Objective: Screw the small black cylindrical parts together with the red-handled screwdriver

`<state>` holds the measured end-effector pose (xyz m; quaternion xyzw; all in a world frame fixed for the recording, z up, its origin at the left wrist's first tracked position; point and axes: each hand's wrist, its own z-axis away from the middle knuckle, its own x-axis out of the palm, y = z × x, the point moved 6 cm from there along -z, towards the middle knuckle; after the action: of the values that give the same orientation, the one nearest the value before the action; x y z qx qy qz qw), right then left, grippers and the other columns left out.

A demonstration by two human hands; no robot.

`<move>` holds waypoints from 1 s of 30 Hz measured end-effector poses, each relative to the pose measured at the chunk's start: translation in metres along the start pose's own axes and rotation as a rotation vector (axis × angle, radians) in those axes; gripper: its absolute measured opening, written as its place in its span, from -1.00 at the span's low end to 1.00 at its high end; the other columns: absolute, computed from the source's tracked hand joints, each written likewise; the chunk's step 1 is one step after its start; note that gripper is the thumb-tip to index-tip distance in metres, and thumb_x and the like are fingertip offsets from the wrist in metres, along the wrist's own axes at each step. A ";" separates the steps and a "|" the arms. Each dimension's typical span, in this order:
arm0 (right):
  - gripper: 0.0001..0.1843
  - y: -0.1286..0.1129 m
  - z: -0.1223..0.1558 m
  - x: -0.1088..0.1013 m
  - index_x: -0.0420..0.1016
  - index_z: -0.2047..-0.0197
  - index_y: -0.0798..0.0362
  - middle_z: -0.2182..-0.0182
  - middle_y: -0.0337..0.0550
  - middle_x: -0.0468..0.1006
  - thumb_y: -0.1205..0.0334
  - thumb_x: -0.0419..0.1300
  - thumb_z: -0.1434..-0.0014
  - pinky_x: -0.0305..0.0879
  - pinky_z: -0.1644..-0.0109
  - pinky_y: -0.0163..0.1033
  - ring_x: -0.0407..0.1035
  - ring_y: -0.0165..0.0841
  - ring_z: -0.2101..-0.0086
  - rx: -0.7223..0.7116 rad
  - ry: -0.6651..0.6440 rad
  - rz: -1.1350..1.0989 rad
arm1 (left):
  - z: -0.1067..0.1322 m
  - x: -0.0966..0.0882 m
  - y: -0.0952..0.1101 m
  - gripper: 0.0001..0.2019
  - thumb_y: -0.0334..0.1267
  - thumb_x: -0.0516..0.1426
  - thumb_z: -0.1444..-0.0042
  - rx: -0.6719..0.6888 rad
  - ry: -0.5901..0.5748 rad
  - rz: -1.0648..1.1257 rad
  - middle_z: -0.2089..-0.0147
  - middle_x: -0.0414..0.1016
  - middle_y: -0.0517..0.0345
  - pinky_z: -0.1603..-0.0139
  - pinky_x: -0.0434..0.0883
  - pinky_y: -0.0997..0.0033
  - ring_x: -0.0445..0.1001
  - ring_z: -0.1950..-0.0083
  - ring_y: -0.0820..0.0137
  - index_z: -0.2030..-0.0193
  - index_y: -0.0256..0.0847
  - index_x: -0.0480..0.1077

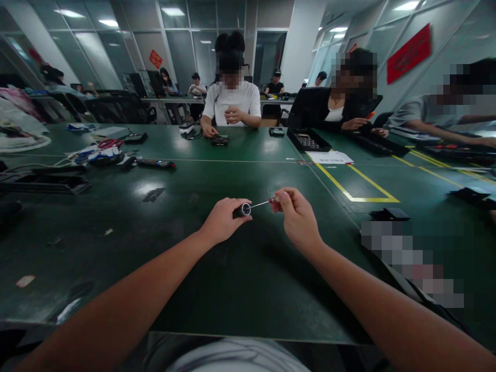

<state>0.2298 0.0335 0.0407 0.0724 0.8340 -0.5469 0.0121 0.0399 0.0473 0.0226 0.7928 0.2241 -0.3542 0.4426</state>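
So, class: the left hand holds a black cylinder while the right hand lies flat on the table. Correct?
No, the right hand isn't flat: the head view shows it gripping a thin-shafted tool. The left hand does hold the black cylinder.

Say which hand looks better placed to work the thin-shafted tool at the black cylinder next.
The right hand, most likely: it holds the thin-shafted tool, whose shaft points at the open end of the black cylinder. The left hand grips that cylinder, so seems better for steadying.
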 end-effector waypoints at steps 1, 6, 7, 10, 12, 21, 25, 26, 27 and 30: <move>-0.74 -0.003 0.001 0.001 0.43 0.17 -0.02 0.38 -0.22 0.51 -0.02 0.10 -0.36 0.37 0.21 -0.16 0.42 -0.35 0.37 -0.016 -0.020 0.012 | 0.000 0.000 0.000 -0.63 -0.19 0.31 -0.16 -0.007 0.000 0.003 -0.03 0.57 0.13 -0.05 0.38 0.17 0.47 0.03 0.25 -0.11 -0.07 0.47; -0.63 -0.014 0.008 0.002 0.47 0.22 -0.01 0.53 -0.29 0.40 -0.10 0.02 -0.40 0.21 0.40 -0.22 0.28 -0.38 0.51 -0.061 -0.042 0.126 | 0.000 0.000 -0.001 -0.65 -0.20 0.31 -0.17 -0.030 -0.003 0.018 0.02 0.58 0.14 -0.04 0.39 0.18 0.47 0.04 0.25 -0.10 -0.07 0.48; -0.62 -0.014 0.009 0.002 0.48 0.22 -0.01 0.53 -0.28 0.40 -0.09 0.02 -0.40 0.19 0.41 -0.22 0.26 -0.38 0.52 -0.062 -0.042 0.164 | 0.000 0.001 -0.001 -0.65 -0.21 0.31 -0.16 -0.032 -0.005 0.024 0.03 0.58 0.14 -0.04 0.39 0.19 0.47 0.04 0.25 -0.09 -0.07 0.49; -0.70 -0.015 0.011 0.002 0.47 0.09 -0.01 0.41 -0.23 0.50 0.00 0.03 -0.40 0.24 0.34 -0.20 0.34 -0.35 0.44 -0.074 -0.044 0.239 | 0.001 0.000 -0.003 -0.65 -0.23 0.32 -0.15 -0.056 0.007 0.039 0.05 0.58 0.15 -0.02 0.40 0.20 0.47 0.05 0.26 -0.09 -0.06 0.49; -0.76 -0.015 0.011 0.002 0.42 0.00 -0.03 0.31 -0.21 0.53 0.07 0.03 -0.40 0.27 0.25 -0.18 0.39 -0.33 0.36 -0.078 -0.064 0.236 | 0.001 -0.001 -0.005 -0.65 -0.23 0.31 -0.16 -0.072 0.026 0.040 0.04 0.57 0.14 -0.03 0.41 0.20 0.47 0.05 0.26 -0.09 -0.06 0.49; -0.72 -0.021 0.012 0.006 0.50 0.08 -0.07 0.37 -0.18 0.55 0.02 0.03 -0.39 0.28 0.23 -0.15 0.41 -0.28 0.38 -0.093 -0.094 0.320 | 0.000 0.000 -0.011 -0.64 -0.22 0.30 -0.17 -0.086 0.020 0.030 0.04 0.57 0.12 -0.03 0.42 0.16 0.46 0.04 0.23 -0.12 -0.05 0.48; -0.77 -0.021 0.013 0.008 0.48 0.06 -0.05 0.32 -0.15 0.58 0.06 0.12 -0.33 0.31 0.19 -0.13 0.44 -0.26 0.33 -0.077 -0.091 0.295 | 0.001 -0.001 -0.013 -0.62 -0.23 0.30 -0.17 -0.090 0.029 0.029 0.02 0.57 0.11 -0.06 0.41 0.15 0.46 0.03 0.23 -0.13 -0.05 0.48; -0.77 -0.021 0.013 0.009 0.50 0.09 -0.04 0.33 -0.16 0.58 0.05 0.12 -0.34 0.31 0.19 -0.13 0.44 -0.26 0.33 -0.079 -0.098 0.287 | 0.001 0.000 -0.012 -0.62 -0.23 0.30 -0.17 -0.095 0.024 0.027 0.03 0.57 0.11 -0.05 0.41 0.16 0.46 0.03 0.23 -0.13 -0.05 0.48; -0.76 -0.020 0.012 0.009 0.51 0.12 -0.04 0.35 -0.16 0.57 0.03 0.11 -0.34 0.31 0.19 -0.13 0.44 -0.27 0.33 -0.078 -0.093 0.271 | 0.001 0.000 -0.011 -0.62 -0.23 0.30 -0.17 -0.095 0.016 0.025 0.04 0.57 0.11 -0.03 0.41 0.17 0.46 0.04 0.23 -0.14 -0.05 0.47; -0.70 -0.008 0.004 0.003 0.50 0.17 -0.04 0.39 -0.17 0.53 -0.05 0.09 -0.32 0.35 0.18 -0.11 0.42 -0.27 0.34 0.016 0.010 0.122 | -0.002 0.002 -0.005 -0.63 -0.24 0.28 -0.18 -0.027 -0.025 -0.002 0.04 0.57 0.11 -0.04 0.39 0.16 0.45 0.05 0.24 -0.14 -0.05 0.47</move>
<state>0.2260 0.0269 0.0457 0.1261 0.8236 -0.5514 0.0409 0.0383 0.0512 0.0194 0.7820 0.2239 -0.3617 0.4556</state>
